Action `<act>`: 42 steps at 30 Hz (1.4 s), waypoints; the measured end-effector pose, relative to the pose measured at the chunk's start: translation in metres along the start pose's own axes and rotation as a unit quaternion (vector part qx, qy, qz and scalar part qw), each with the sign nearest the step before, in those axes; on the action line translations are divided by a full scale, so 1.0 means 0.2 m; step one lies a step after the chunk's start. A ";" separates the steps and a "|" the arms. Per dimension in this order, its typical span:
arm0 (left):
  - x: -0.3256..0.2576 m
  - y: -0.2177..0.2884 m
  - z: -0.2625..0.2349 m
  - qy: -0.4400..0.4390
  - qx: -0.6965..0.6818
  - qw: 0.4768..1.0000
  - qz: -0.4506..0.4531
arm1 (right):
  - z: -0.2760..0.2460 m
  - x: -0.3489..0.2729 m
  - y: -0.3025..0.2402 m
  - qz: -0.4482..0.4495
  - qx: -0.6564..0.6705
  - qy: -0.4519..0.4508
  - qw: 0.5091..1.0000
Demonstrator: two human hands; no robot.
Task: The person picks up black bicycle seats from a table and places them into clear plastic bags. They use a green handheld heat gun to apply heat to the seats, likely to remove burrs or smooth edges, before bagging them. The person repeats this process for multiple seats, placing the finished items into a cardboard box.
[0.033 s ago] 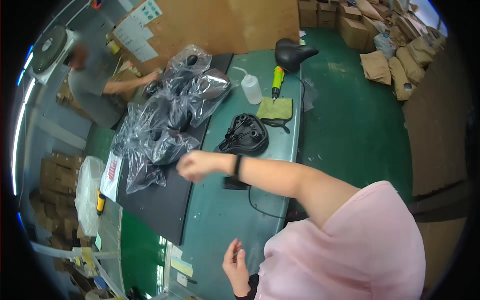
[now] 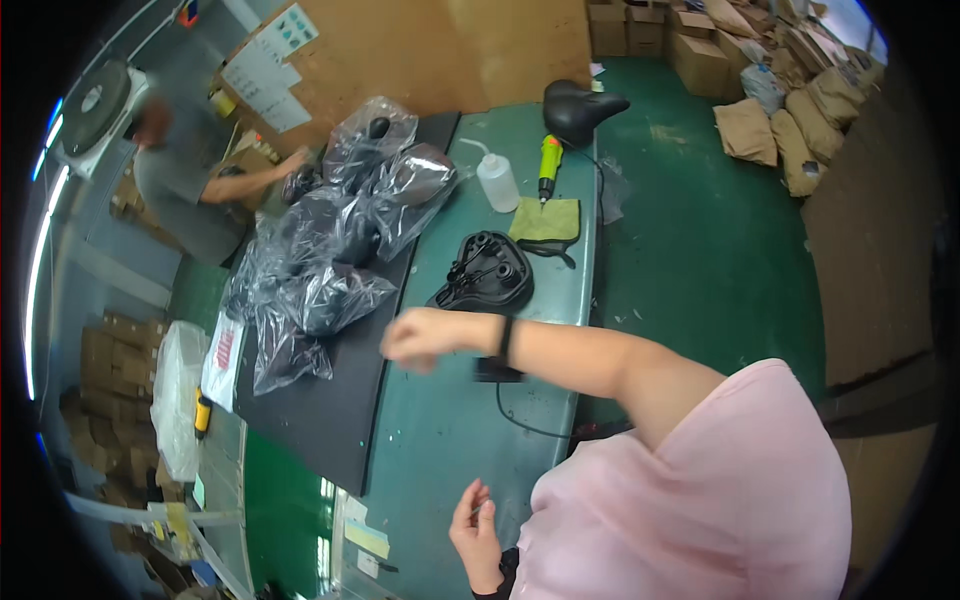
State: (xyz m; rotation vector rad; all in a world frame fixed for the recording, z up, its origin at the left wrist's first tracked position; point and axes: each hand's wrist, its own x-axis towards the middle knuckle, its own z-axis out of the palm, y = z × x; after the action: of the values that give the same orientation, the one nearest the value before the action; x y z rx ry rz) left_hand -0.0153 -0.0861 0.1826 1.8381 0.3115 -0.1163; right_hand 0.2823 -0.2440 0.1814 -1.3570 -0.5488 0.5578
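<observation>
Right hand point(image 2: 425, 338), loosely curled and apparently empty, is held over bagged saddles point(image 2: 320, 250) near upturned saddle point(image 2: 487, 272); left hand point(image 2: 477, 530) is pinched, contents unclear; a bag pickup is likely needed.

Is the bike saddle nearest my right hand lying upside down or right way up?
Upside down: the black saddle shows its rails and ribbed underside, just beyond the right hand.

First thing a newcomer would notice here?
The heap of black bicycle saddles in clear plastic bags on the black mat, with the right hand reaching across toward it. Beyond the arm, an upturned bare saddle lies on the green table; the left hand hangs low.
</observation>
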 end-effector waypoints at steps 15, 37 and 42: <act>1.11 0.01 0.61 -0.026 -0.092 0.989 -0.112 | -2.00 -0.79 0.26 0.231 -0.122 0.561 0.786; 1.24 0.25 0.77 -0.030 0.258 0.965 -0.027 | -2.15 -0.69 0.38 0.087 0.144 0.408 0.897; 1.02 0.08 0.58 -0.112 0.349 0.928 -0.062 | -1.85 -0.97 0.05 -0.002 0.342 0.366 0.865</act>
State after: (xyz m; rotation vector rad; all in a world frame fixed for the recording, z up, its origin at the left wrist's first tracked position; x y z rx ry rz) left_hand 0.1947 -0.1704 0.1156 2.4787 0.2388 -0.5846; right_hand 0.3796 -0.6444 0.1145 -0.7784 0.2688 0.1580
